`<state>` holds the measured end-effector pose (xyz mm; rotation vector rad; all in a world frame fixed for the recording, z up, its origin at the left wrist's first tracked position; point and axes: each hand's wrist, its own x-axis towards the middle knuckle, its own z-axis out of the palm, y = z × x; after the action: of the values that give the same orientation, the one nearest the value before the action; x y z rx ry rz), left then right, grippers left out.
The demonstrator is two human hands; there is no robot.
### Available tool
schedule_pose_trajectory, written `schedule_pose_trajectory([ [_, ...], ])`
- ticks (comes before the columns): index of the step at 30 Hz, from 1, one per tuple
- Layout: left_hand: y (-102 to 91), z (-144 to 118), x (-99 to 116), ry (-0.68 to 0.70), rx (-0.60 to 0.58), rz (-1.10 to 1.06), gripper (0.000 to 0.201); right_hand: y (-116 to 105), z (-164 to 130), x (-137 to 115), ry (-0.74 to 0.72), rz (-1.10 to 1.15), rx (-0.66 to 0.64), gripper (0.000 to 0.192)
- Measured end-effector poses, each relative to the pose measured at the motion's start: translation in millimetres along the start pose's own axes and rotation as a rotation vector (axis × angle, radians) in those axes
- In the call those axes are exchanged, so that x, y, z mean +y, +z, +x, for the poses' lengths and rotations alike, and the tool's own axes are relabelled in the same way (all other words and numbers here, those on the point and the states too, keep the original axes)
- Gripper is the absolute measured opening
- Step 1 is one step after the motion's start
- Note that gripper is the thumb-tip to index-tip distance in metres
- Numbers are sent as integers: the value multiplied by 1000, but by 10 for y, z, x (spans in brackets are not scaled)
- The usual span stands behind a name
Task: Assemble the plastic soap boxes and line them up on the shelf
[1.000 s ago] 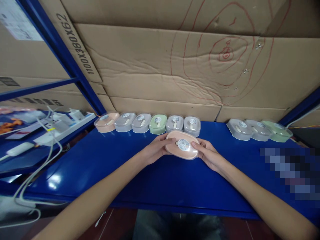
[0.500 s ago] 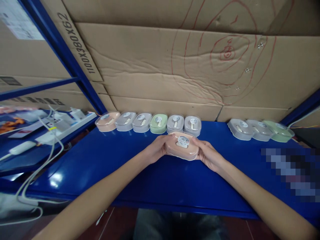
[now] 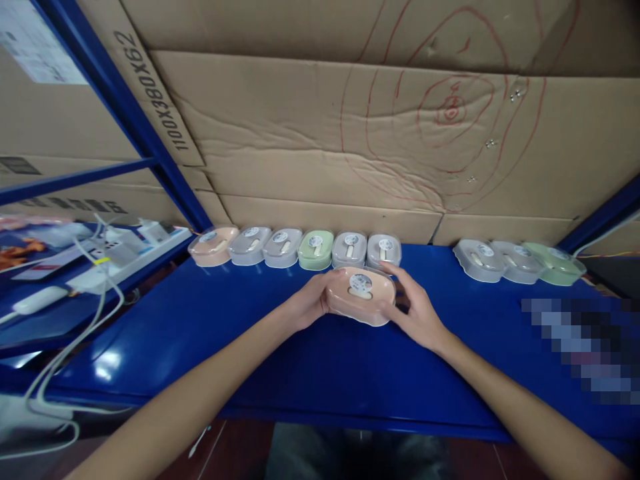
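Note:
Between my hands is a peach lunch box [image 3: 375, 293], a rounded plastic box with a clear cover, a round sticker and a small pale piece in its top. It is slightly tilted above the blue table. My left hand [image 3: 313, 300] is closed around its left end, thumb on the upper edge. My right hand [image 3: 417, 310] spans the right end, thumb against the front corner and index finger stretched toward the back corner. Its other fingers are partly hidden. Just behind stands a grey lunch box [image 3: 384, 257], last in a row of similar boxes.
The row along the cardboard wall [image 3: 300, 160] includes a green box [image 3: 315, 257] and another peach box [image 3: 213, 250]. Several more boxes, one grey [image 3: 480, 267], stand at right. A power strip [image 3: 165, 240] and white cables [image 3: 107, 293] lie left. A pixelated patch covers the right side.
My right hand has loosened and shifted its hold, with thumb and index finger now spread apart at the box's right end. The held box has turned slightly and sits a little lower.

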<state>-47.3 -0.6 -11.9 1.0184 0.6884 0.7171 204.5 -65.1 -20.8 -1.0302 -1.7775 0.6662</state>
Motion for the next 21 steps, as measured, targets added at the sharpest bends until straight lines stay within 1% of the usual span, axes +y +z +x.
schedule_pose_trajectory([
  [1,-4,-3,6,4,-12,-2,59,-17,-11,-5,-110,-109,-44,80],
  [2,-10,-4,11,3,-23,-2,59,-27,-20,-8,-190,-196,-82,84],
  [3,-16,-4,17,-2,-31,0,58,-32,-28,-10,-239,-259,-107,86],
  [4,-20,-1,23,-11,-37,2,58,-32,-32,-14,-261,-301,-119,87],
  [6,-21,8,36,-38,-51,-8,58,-35,-30,-34,-270,-344,-99,83],
  [8,-11,15,57,-71,-68,-54,62,-75,-16,-83,-297,-370,-47,80],
  [10,-2,14,88,-107,-71,-122,66,-184,-6,-157,-334,-412,28,76],
  [12,-6,6,123,-119,-45,-164,66,-365,-30,-224,-352,-507,126,69],
  [15,-43,-2,161,-87,37,-135,57,-697,-165,-219,-367,-763,328,66],
  [16,-59,1,166,-78,59,-116,54,-799,-229,-179,-353,-848,404,68],
  [18,-88,15,165,-72,78,-87,51,-961,-355,-53,-244,-1014,525,70],
  [19,-99,24,162,-73,77,-79,50,-1017,-405,25,-164,-1103,535,72],
  [21,-112,42,156,-77,70,-70,49,-1079,-466,181,-50,-1262,473,75],
])
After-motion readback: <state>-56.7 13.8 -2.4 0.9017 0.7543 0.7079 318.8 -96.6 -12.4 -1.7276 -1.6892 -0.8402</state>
